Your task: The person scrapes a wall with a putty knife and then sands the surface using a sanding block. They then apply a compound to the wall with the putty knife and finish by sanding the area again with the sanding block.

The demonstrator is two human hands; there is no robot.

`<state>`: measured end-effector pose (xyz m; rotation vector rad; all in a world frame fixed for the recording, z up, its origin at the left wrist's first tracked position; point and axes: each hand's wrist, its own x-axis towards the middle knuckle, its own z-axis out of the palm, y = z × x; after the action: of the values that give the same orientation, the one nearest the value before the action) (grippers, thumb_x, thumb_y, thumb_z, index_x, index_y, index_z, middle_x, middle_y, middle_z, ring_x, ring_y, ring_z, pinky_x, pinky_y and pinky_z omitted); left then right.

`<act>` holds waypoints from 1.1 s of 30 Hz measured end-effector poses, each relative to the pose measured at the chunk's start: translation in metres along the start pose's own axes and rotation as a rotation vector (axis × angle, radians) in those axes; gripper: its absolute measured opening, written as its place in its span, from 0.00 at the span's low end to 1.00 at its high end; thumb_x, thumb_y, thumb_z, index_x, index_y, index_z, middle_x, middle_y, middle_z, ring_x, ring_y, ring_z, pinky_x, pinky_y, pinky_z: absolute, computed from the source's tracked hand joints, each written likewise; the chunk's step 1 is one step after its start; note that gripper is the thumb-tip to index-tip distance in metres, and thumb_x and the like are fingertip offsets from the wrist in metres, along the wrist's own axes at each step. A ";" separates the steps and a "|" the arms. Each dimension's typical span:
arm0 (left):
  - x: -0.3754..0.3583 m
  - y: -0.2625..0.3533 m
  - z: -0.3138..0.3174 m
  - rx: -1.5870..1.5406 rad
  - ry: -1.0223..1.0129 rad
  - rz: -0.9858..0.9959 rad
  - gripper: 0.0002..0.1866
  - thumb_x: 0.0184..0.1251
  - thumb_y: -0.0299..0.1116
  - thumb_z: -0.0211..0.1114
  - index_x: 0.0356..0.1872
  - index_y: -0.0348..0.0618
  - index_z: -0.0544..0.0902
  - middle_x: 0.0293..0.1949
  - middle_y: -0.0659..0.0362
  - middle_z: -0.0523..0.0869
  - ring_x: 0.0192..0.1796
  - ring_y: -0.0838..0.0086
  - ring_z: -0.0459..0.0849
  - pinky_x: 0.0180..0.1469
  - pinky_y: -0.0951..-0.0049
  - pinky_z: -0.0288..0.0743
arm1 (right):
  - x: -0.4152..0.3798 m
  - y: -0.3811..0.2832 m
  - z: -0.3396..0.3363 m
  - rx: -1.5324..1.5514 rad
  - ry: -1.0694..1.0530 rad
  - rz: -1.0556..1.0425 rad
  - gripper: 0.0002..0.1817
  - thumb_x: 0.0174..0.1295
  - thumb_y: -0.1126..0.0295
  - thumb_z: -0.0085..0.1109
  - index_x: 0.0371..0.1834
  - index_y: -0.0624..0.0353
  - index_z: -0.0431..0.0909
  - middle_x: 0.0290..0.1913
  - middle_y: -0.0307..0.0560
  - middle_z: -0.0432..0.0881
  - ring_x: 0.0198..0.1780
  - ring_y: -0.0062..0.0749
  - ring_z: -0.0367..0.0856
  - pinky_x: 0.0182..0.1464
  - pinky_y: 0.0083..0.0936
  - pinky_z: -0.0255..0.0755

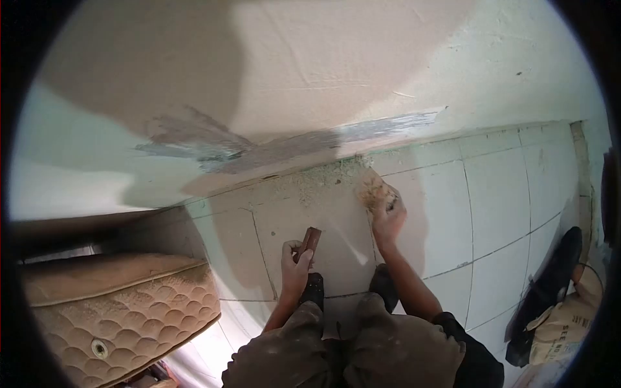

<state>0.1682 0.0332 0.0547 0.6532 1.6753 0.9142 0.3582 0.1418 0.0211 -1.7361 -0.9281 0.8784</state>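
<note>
My left hand is closed around a flat, dark reddish-brown block, held above the floor tiles. My right hand reaches to the floor near the foot of the wall, its fingers curled on a tan, bristly-looking clump. Blur hides exactly what kind of thing this is. Pale flakes and crumbs lie along the base of the wall, just left of the clump. Above them, a long grey scraped patch runs across the pale wall.
A brown quilted mattress stands at the left, near the wall. On the right lie a dark item and a tan printed bag. My knees are bent below the hands, over the tiled floor.
</note>
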 end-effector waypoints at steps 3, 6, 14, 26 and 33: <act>0.012 -0.016 0.001 -0.005 -0.012 0.025 0.12 0.64 0.30 0.61 0.45 0.39 0.70 0.35 0.56 0.77 0.32 0.77 0.78 0.33 0.75 0.75 | -0.008 0.001 -0.032 0.001 0.040 -0.109 0.13 0.65 0.70 0.56 0.46 0.69 0.79 0.39 0.57 0.83 0.42 0.43 0.83 0.46 0.33 0.75; 0.023 -0.033 0.007 0.260 -0.144 0.180 0.15 0.60 0.33 0.64 0.44 0.39 0.72 0.36 0.52 0.79 0.34 0.67 0.81 0.37 0.67 0.75 | -0.012 -0.003 -0.062 -0.105 0.096 -0.287 0.10 0.64 0.75 0.56 0.44 0.70 0.78 0.40 0.58 0.82 0.41 0.46 0.82 0.45 0.34 0.75; 0.000 -0.019 0.025 0.991 -0.668 0.574 0.21 0.54 0.39 0.68 0.46 0.38 0.76 0.46 0.48 0.75 0.47 0.50 0.77 0.50 0.55 0.71 | -0.013 -0.002 -0.064 -0.468 -0.316 -0.270 0.09 0.61 0.73 0.58 0.42 0.64 0.82 0.40 0.57 0.83 0.40 0.52 0.83 0.41 0.35 0.75; -0.003 0.049 -0.042 1.012 -1.143 0.800 0.18 0.63 0.45 0.62 0.42 0.39 0.80 0.41 0.49 0.80 0.49 0.53 0.78 0.53 0.57 0.71 | 0.020 -0.132 -0.031 -0.568 -1.239 -0.450 0.19 0.67 0.58 0.53 0.46 0.63 0.82 0.42 0.59 0.82 0.45 0.53 0.80 0.49 0.38 0.73; 0.072 0.091 -0.079 1.393 -1.584 0.116 0.18 0.63 0.48 0.63 0.43 0.43 0.83 0.39 0.52 0.83 0.47 0.61 0.81 0.49 0.65 0.74 | 0.046 -0.270 0.025 -1.525 -1.623 -0.513 0.25 0.65 0.49 0.51 0.45 0.63 0.82 0.40 0.57 0.84 0.43 0.49 0.82 0.48 0.42 0.72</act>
<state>0.0701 0.1219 0.1025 1.7186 0.4860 -0.8730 0.3039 0.2640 0.2617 -1.1856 -3.5958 1.2203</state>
